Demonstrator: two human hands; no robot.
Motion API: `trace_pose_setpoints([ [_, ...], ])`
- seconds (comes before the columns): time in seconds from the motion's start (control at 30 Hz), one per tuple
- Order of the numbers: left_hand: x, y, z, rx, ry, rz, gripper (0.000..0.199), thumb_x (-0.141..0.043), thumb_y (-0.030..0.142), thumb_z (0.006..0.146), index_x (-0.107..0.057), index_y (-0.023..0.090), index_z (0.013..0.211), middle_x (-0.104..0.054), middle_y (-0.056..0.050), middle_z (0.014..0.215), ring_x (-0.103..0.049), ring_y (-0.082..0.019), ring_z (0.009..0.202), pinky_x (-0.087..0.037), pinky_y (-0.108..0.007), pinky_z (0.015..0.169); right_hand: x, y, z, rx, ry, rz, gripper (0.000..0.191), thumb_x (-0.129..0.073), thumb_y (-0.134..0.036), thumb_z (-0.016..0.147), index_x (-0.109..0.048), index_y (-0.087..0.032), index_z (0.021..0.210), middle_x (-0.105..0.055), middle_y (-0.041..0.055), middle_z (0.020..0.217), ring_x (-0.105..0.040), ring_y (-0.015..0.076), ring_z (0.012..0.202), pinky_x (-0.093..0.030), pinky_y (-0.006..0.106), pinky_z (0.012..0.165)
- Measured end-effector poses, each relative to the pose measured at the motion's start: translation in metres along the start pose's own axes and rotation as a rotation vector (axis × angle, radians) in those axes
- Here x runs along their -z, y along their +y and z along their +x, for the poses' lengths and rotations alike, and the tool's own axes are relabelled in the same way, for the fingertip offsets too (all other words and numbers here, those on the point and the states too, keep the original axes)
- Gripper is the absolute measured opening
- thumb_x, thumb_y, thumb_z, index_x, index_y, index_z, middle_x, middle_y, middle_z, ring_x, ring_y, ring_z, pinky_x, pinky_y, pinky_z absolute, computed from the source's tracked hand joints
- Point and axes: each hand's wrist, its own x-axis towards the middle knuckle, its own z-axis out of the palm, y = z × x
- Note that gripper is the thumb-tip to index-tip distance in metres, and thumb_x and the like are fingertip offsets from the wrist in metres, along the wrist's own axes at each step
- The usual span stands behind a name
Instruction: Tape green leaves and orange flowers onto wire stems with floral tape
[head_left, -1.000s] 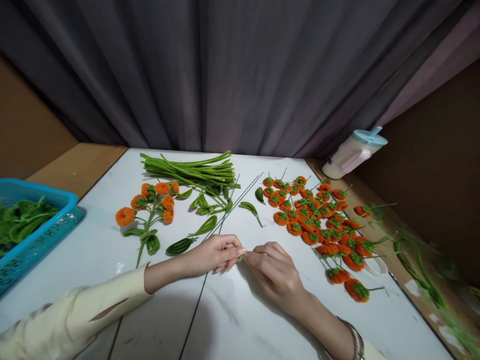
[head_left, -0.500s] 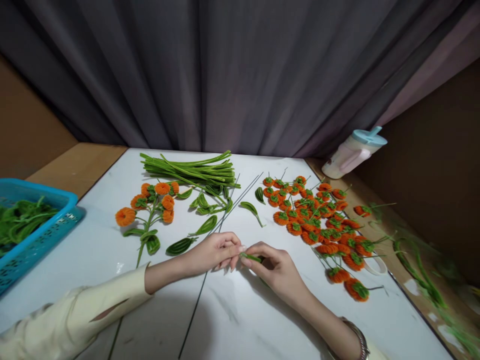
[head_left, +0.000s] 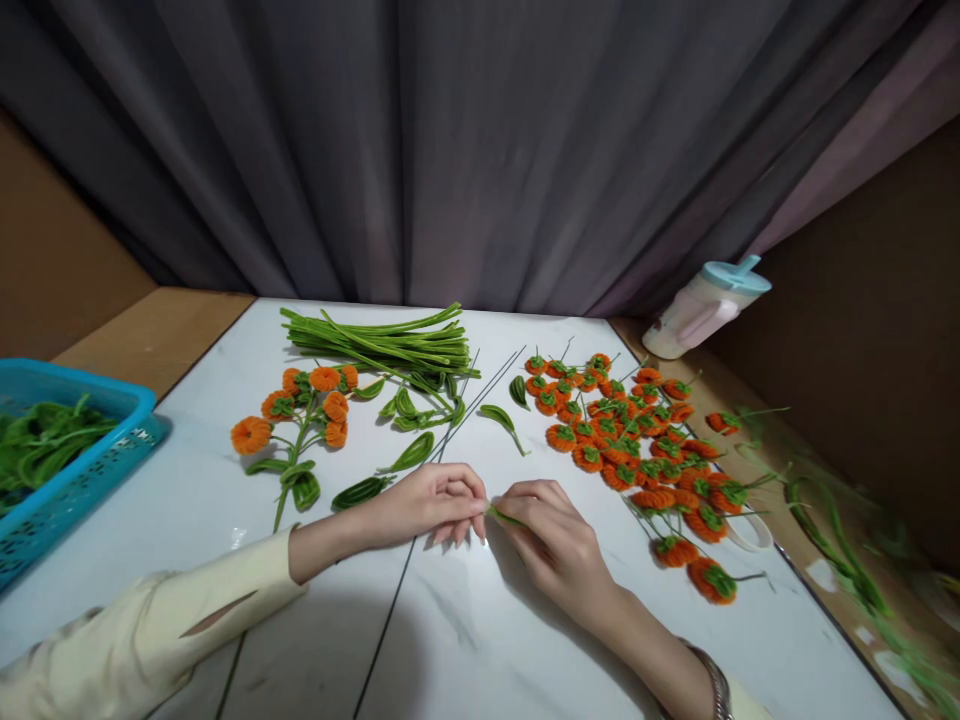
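Observation:
Over the middle of the white tabletop, my left hand (head_left: pixel 431 505) pinches the end of a small green pipe-cleaner piece (head_left: pixel 505 516). My right hand (head_left: pixel 559 545) grips the other end, its fingers covering most of it. Loose green pipe-cleaner leaves, one pale (head_left: pixel 411 453) and one dark (head_left: pixel 361 492), lie just beyond my left wrist. Two more, a curved leaf (head_left: pixel 504 425) and a small dark leaf (head_left: pixel 519 391), rest farther back. Left of these is a stem with several orange fuzzy persimmons (head_left: pixel 250 435) and green leaves.
Many loose orange persimmons (head_left: pixel 618 474) with green tops spread over the right side. A bundle of green pipe-cleaner stems (head_left: pixel 375 340) lies at the back, near thin dark wires (head_left: pixel 491 380). A blue basket (head_left: pixel 90 470) stands left; a lidded tumbler (head_left: pixel 701 310) stands back right.
My right hand has rolled over, its back now facing up more and its fingers hiding more of the green piece. My left hand has barely moved.

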Motion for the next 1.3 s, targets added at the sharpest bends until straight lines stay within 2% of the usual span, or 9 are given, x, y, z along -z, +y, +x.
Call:
trace_pose_setpoints([
  [0.17,0.001,0.0,0.0,-0.02,-0.004,-0.005,0.027,-0.062,0.038,0.082,-0.057,0.011,0.083,-0.068,-0.008,0.074,-0.05,-0.006,0.048,-0.036,-0.017,0.041,-0.001,0.001,0.0,-0.151,0.001,0.091,0.016,-0.052,-0.013,0.087,-0.066,-0.02,0.086,-0.067,0.0059,0.074,-0.061,0.0186,0.073,-0.05,0.032,0.067],
  [0.3,0.0,-0.004,0.001,-0.033,0.055,0.013,0.027,-0.063,0.038,0.08,-0.057,0.012,0.084,-0.068,-0.007,0.076,-0.051,-0.007,0.05,-0.037,-0.017,0.041,-0.001,-0.002,0.002,-0.474,-0.057,0.294,0.009,-0.061,-0.025,0.083,-0.067,-0.019,0.08,-0.068,0.0044,0.073,-0.061,0.0161,0.065,-0.048,0.026,0.056],
  [0.37,-0.001,-0.007,0.001,-0.052,0.112,0.044,0.025,-0.062,0.037,0.081,-0.057,0.012,0.085,-0.067,-0.006,0.076,-0.05,-0.007,0.05,-0.037,-0.017,0.042,-0.001,-0.003,0.004,-0.621,-0.092,0.414,0.014,-0.065,-0.032,0.081,-0.066,-0.018,0.077,-0.067,0.0025,0.069,-0.059,0.0138,0.058,-0.044,0.023,0.05],
  [0.47,-0.003,-0.01,0.0,-0.091,0.204,0.107,0.02,-0.061,0.033,0.081,-0.058,0.013,0.086,-0.063,-0.002,0.071,-0.049,-0.008,0.052,-0.038,-0.018,0.044,-0.001,-0.004,0.007,-0.723,-0.092,0.533,0.023,-0.069,-0.039,0.077,-0.065,-0.017,0.073,-0.064,0.0007,0.063,-0.054,0.0117,0.054,-0.04,0.022,0.046],
  [0.63,-0.005,-0.014,-0.002,-0.192,0.252,0.239,0.013,-0.058,0.027,0.082,-0.059,0.015,0.085,-0.059,0.0,0.07,-0.052,-0.01,0.057,-0.043,-0.02,0.052,0.0,-0.003,0.008,-0.797,-0.06,0.695,0.027,-0.071,-0.043,0.074,-0.063,-0.017,0.073,-0.061,-0.0012,0.058,-0.049,0.0101,0.049,-0.034,0.021,0.042],
  [0.9,-0.002,-0.021,-0.007,-0.387,0.267,0.629,0.012,-0.054,0.021,0.087,-0.06,0.016,0.096,-0.066,-0.004,0.086,-0.059,-0.012,0.069,-0.047,-0.021,0.064,0.0,-0.003,0.007,-0.808,-0.068,0.723,0.028,-0.07,-0.045,0.075,-0.063,-0.018,0.075,-0.06,-0.0014,0.057,-0.048,0.0097,0.046,-0.032,0.021,0.04],
  [1.1,-0.001,-0.024,-0.008,-0.506,0.257,0.66,0.019,-0.052,0.019,0.088,-0.055,0.016,0.108,-0.068,-0.005,0.093,-0.064,-0.012,0.076,-0.05,-0.02,0.069,-0.001,-0.003,0.007,-0.828,-0.091,0.681,0.03,-0.069,-0.046,0.075,-0.063,-0.016,0.076,-0.06,-0.0011,0.057,-0.043,0.0077,0.043,-0.029,0.021,0.04],
  [1.3,0.0,-0.025,-0.008,-0.621,0.29,0.777,0.015,-0.052,0.016,0.089,-0.055,0.016,0.104,-0.067,-0.005,0.088,-0.063,-0.012,0.07,-0.05,-0.019,0.064,-0.002,-0.004,0.007,-0.831,-0.091,0.69,0.031,-0.069,-0.047,0.075,-0.063,-0.016,0.076,-0.06,-0.0014,0.056,-0.037,0.0066,0.041,-0.026,0.021,0.039],
])
